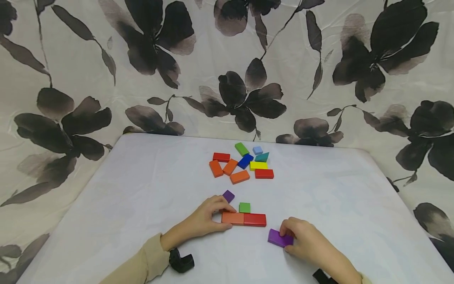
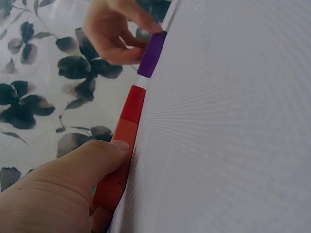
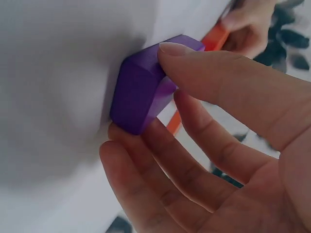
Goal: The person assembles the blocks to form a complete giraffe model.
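Observation:
My left hand point(image 1: 205, 217) pinches the left end of an orange block point(image 1: 232, 219), thumb along its near side and fingers behind. End to end with it lies a red block point(image 1: 255, 220), forming one straight row. Behind the row, close to the seam, sits a small green block point(image 1: 244, 207). A small purple block point(image 1: 229, 196) lies just beyond the left fingers. To the right of the row, my right hand point(image 1: 306, 240) holds a longer purple block point(image 1: 278, 238) between thumb and fingers. In the right wrist view the thumb presses on one side of this purple block point(image 3: 133, 92).
Farther back on the white table point(image 1: 159, 177) is a loose group of blocks, among them an orange block point(image 1: 239, 177), a yellow block point(image 1: 258, 166), a blue block point(image 1: 245, 161) and a teal triangular block point(image 1: 262, 157). A flower-patterned cloth point(image 1: 198, 51) hangs behind the table.

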Tool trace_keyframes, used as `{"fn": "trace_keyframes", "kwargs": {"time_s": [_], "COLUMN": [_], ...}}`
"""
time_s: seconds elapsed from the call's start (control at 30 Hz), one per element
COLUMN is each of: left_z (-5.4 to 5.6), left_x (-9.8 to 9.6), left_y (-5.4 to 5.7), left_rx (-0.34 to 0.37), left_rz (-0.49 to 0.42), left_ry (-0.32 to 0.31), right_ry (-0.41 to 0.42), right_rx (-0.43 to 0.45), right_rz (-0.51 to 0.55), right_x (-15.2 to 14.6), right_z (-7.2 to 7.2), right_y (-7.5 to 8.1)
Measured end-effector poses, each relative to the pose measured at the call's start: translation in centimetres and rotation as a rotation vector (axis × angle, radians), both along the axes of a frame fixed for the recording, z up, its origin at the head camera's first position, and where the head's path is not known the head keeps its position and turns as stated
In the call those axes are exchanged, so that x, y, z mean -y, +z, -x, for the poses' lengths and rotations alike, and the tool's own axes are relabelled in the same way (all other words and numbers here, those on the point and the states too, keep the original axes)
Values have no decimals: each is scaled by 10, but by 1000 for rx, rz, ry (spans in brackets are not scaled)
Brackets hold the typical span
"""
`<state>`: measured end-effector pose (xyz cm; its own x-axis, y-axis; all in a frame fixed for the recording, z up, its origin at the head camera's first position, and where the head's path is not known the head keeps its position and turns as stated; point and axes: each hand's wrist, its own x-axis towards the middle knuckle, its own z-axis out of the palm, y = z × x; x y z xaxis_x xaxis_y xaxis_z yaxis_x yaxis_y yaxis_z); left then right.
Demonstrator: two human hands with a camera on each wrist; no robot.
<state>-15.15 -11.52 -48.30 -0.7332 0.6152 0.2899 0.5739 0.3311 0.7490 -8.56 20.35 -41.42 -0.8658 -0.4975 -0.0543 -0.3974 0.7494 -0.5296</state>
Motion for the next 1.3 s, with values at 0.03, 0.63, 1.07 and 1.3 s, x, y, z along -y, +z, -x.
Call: {"fn": "trace_keyframes", "kwargs": {"time_s": [0.03, 0.63, 1.07, 1.3], "left_z": [0, -1, -1, -1], "left_x": [0, -3, -2, -1], "left_y": [0, 3, 4, 4], "left_rx": [3, 3, 3, -4], "left_rz": [0, 9, 11, 7], "left_ry": [0, 6, 5, 1], "right_ry": [18, 65, 64, 57], "right_rx": [-3, -139, -194, -191], "right_rz": [-4, -34, -39, -47], "right_x": [4, 53, 57, 58], "right_z": [-3, 1, 10, 11], "right_y": [0, -3, -6, -5]}}
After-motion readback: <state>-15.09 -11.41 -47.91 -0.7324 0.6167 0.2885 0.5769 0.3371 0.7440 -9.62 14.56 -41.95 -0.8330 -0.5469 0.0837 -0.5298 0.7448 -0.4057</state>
